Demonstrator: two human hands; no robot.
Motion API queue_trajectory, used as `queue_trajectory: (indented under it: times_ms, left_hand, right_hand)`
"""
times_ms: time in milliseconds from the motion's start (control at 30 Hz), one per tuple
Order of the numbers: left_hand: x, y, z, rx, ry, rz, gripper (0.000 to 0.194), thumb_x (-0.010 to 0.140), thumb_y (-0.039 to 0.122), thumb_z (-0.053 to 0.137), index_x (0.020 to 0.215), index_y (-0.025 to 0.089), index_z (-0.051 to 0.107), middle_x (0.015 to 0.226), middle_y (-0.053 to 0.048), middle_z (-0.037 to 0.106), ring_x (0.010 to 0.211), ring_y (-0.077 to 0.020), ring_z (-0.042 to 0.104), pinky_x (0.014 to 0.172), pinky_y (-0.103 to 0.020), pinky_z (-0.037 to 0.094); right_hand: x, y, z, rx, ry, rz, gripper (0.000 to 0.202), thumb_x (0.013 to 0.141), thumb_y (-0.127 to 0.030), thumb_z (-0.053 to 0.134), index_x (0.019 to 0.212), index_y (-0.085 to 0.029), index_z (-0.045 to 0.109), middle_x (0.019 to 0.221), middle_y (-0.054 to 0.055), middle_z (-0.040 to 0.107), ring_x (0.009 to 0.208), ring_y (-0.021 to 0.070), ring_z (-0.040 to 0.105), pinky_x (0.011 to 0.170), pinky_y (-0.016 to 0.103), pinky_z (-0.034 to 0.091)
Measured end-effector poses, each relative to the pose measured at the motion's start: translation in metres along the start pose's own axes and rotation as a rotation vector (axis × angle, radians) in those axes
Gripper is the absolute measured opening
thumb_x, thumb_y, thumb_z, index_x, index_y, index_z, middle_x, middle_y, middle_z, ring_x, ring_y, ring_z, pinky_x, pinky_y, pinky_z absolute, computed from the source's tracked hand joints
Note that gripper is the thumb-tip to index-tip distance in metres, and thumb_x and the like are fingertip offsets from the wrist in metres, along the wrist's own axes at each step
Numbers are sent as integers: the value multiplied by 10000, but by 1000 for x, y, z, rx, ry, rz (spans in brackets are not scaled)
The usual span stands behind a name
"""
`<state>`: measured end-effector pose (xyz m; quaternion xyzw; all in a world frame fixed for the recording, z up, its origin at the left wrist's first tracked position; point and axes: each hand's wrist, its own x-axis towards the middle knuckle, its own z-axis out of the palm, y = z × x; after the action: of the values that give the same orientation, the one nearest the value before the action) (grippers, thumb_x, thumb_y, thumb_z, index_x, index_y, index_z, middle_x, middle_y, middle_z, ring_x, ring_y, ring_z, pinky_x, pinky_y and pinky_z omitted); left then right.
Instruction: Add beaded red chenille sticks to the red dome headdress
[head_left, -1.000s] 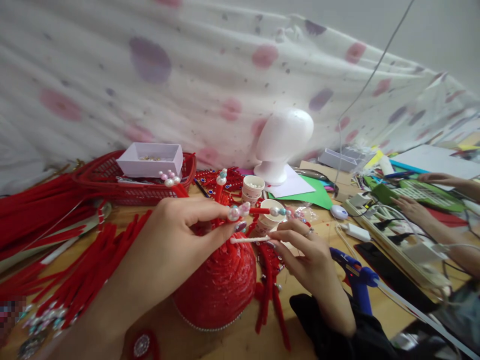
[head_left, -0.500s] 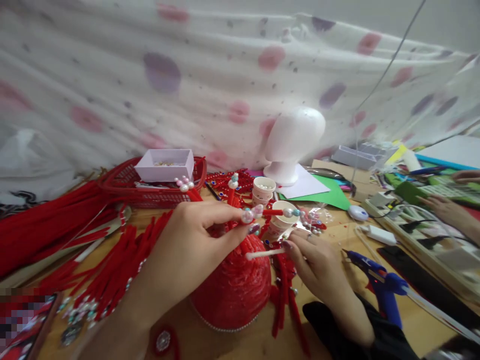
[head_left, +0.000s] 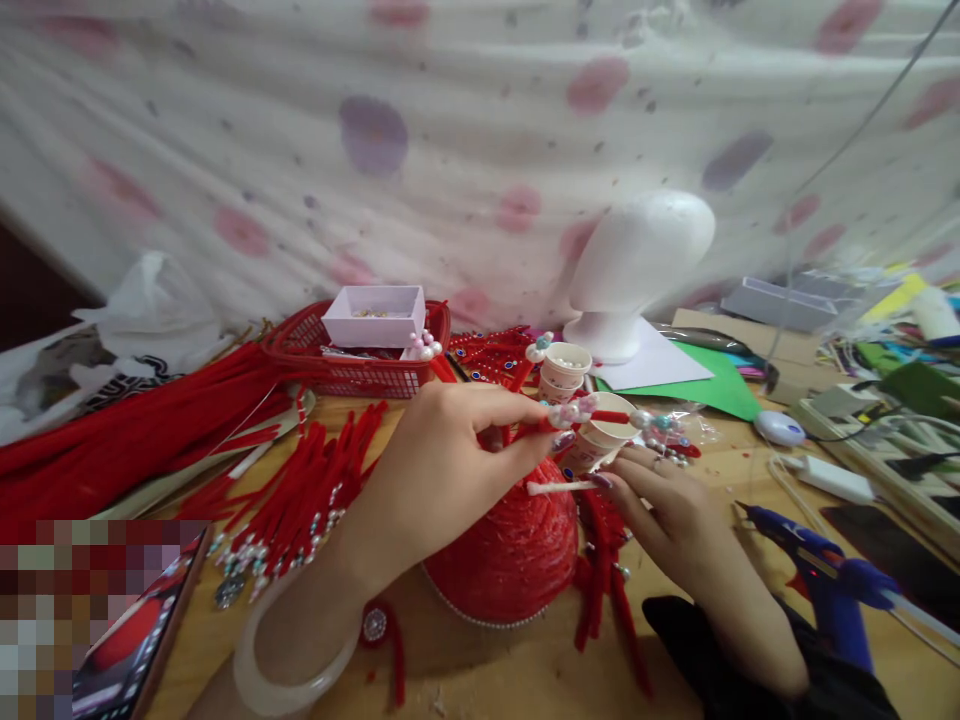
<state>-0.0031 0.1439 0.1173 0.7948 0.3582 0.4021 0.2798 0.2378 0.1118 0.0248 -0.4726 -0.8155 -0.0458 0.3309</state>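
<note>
A red domed piece (head_left: 510, 560) with a pearl-lined lower edge stands on the wooden table, red beaded stems rising from its top. My left hand (head_left: 457, 470) is above its left side, thumb and fingers pinched on a red stem with pink and white beads (head_left: 574, 410). To the right, my right hand (head_left: 667, 500) is closed round a thin white stick (head_left: 559, 487), whose tip points left over the dome. Two paper cups (head_left: 566, 365) stand just behind, one holding pearls.
A red basket (head_left: 360, 375) with a white box is at the back left; red beaded strips (head_left: 315, 500) lie in front. A foam head (head_left: 637, 260) stands behind. At right are a blue glue gun (head_left: 810, 560) and power strip (head_left: 870, 440). A phone (head_left: 142, 640) lies front left.
The view has shifted left, so most things appear farther right. Both hands keep their grips near the dome's top. The other person's hands at the right have left the view.
</note>
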Motion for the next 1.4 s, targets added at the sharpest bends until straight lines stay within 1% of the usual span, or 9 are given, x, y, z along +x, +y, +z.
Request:
queue_trajectory:
  times_ms: [100, 200, 367, 533, 733, 900, 1100, 1233, 1400]
  left_hand:
    - [0, 0, -1, 6, -21, -4, 122, 854, 184, 660, 831, 219, 774, 817, 31, 776, 686, -132, 662, 664, -244, 500]
    - [0, 0, 0, 16, -18, 1, 127, 867, 188, 645, 821, 208, 762, 788, 31, 767, 683, -128, 657, 625, -232, 472]
    - [0, -2, -1, 95, -44, -1, 156, 902, 239, 610, 825, 196, 738, 802, 15, 767, 701, -141, 669, 624, -245, 452]
    - [2, 0, -4, 226, -59, -13, 172, 929, 233, 559, 847, 186, 702, 796, -2, 753, 695, -155, 670, 621, -261, 437]
    - [0, 2, -2, 293, -44, 0, 184, 930, 237, 543, 771, 209, 631, 780, 4, 728, 702, -162, 659, 630, -270, 449]
    - [-1, 0, -1, 302, -50, 1, 195, 932, 259, 532, 766, 214, 623, 735, 11, 705, 685, -164, 646, 619, -275, 443]
    - [-1, -1, -4, 246, -106, -69, 218, 943, 333, 517, 848, 204, 664, 862, -22, 739, 805, -195, 671, 709, -309, 479]
    - [-2, 0, -5, 226, -134, -97, 196, 949, 334, 507, 909, 215, 659, 947, -25, 736, 898, -206, 670, 800, -339, 485]
    - [-3, 1, -7, 261, -162, -89, 238, 952, 336, 484, 784, 214, 600, 870, -23, 711, 867, -211, 664, 776, -344, 483]
  right_hand:
    - [0, -2, 1, -66, 86, 18, 282, 1006, -238, 444, 748, -215, 555, 676, 16, 569, 596, 171, 538, 547, 283, 367]
    - [0, -3, 1, -69, 61, 21, 261, 997, -228, 465, 774, -208, 598, 703, 28, 592, 614, 178, 561, 552, 288, 372]
    - [1, -5, -4, 63, 50, 8, 190, 971, -167, 516, 836, -202, 646, 808, 53, 640, 745, 198, 604, 633, 302, 431]
    - [1, -7, -6, 113, 150, 12, 137, 934, -146, 583, 852, -213, 670, 764, 27, 639, 689, 178, 592, 620, 307, 447]
    - [4, -7, -6, 59, 255, -46, 92, 892, -145, 653, 905, -236, 654, 807, 27, 669, 743, 205, 594, 703, 367, 457]
    - [6, -7, -2, 38, 259, -1, 78, 905, -167, 636, 892, -239, 666, 791, 29, 653, 704, 200, 579, 661, 363, 452]
    - [5, -9, -3, 2, 290, -28, 91, 901, -146, 653, 912, -237, 649, 803, 27, 668, 713, 192, 584, 679, 374, 453]
    - [4, -12, -2, -15, 352, 13, 105, 904, -137, 654, 928, -239, 645, 833, 36, 670, 752, 200, 597, 688, 377, 454]
    - [5, -11, -1, -25, 303, -12, 100, 898, -154, 662, 928, -250, 663, 841, 23, 694, 738, 200, 630, 731, 399, 468]
